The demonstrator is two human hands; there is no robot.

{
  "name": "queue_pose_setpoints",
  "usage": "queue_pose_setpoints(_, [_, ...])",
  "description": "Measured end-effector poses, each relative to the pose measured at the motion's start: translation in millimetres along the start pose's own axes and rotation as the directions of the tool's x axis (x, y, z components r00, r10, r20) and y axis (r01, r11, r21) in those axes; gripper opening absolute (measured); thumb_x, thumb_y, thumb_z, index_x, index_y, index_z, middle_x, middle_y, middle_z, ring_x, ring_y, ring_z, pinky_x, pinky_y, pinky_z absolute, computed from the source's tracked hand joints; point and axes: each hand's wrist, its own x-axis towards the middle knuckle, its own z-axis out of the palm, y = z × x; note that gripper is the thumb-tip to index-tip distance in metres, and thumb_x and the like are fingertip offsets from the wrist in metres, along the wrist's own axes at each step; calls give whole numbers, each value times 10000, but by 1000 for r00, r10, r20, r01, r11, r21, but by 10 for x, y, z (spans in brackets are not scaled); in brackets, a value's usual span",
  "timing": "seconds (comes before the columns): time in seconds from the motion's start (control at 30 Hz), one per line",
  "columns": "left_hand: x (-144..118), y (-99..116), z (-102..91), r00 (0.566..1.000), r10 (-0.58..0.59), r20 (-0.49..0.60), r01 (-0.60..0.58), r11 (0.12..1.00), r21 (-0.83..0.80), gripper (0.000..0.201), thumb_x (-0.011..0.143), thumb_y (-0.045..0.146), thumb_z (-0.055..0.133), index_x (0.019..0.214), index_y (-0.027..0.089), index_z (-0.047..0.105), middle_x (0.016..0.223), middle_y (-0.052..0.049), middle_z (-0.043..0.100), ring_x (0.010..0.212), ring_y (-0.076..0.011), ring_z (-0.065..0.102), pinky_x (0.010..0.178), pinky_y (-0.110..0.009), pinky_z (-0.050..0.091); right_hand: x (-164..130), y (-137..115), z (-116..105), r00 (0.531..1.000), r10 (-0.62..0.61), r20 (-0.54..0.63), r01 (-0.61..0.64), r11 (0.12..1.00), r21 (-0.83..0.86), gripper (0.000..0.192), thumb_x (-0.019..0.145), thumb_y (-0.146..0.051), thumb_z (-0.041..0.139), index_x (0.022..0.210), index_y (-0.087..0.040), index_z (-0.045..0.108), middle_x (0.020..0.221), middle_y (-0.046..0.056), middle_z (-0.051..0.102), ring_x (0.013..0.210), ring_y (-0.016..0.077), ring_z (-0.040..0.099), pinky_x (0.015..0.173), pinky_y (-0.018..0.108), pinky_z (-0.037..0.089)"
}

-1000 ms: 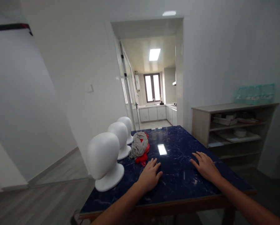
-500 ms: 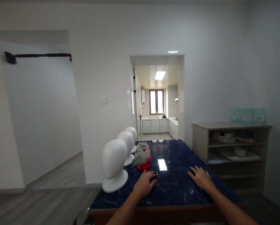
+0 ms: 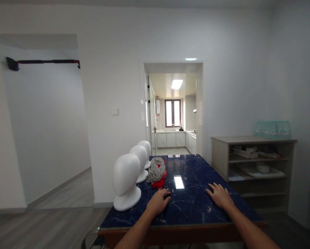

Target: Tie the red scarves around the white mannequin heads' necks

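Both my hands rest palm down on a dark blue marbled table (image 3: 191, 207). My left hand (image 3: 157, 202) lies flat, fingers apart, just in front of a heap of grey and red cloth (image 3: 156, 171). My right hand (image 3: 219, 196) lies flat to the right, fingers spread, holding nothing. Three white foam mannequin heads stand in a row along the table's left side: the nearest head (image 3: 125, 183), the middle head (image 3: 140, 162) and the farthest head (image 3: 145, 148).
A wooden shelf unit (image 3: 250, 166) with boxes and dishes stands against the right wall, teal baskets (image 3: 272, 128) on top. A doorway (image 3: 174, 110) behind the table opens to a kitchen. Left is an open passage with a black bar (image 3: 43, 62) across it.
The view has pulled back and levelled, showing more of the room. Both hands have stayed flat on the table; the left fingers curl slightly inward.
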Motion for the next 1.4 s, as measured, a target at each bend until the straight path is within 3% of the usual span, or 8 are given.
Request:
queue_pose_setpoints(0.33, [28,-61,42,1000,17,-12,-17,1000,10,405,972,374,597,1320,258,768,1506,-47,659,1429,-247,586,1254,-384,384,-41,-28,-54,1000,-9,-9,9,1000,6,698,1034,-620,388,1610,-247,516,1691,125,420,1579,375,332,1255,612,242])
queue_pose_setpoints(0.97, [-20,75,-70,1000,-6,9,6,1000,5,385,964,347,612,1301,260,776,1498,-54,664,1416,-253,600,1256,-398,388,-69,-46,-81,1000,-9,-18,9,1000,27,702,1024,-633,394,1597,-253,536,1682,119,436,1568,383,349,1253,606,249])
queue_pose_setpoints(1.4, [-14,32,-39,1000,4,3,-4,1000,21,396,969,360,606,1318,261,767,1502,-48,662,1421,-248,593,1257,-388,385,-55,-37,-53,999,-18,-28,19,1000,20,691,1026,-625,408,1592,-253,542,1669,114,457,1556,386,366,1240,608,265])
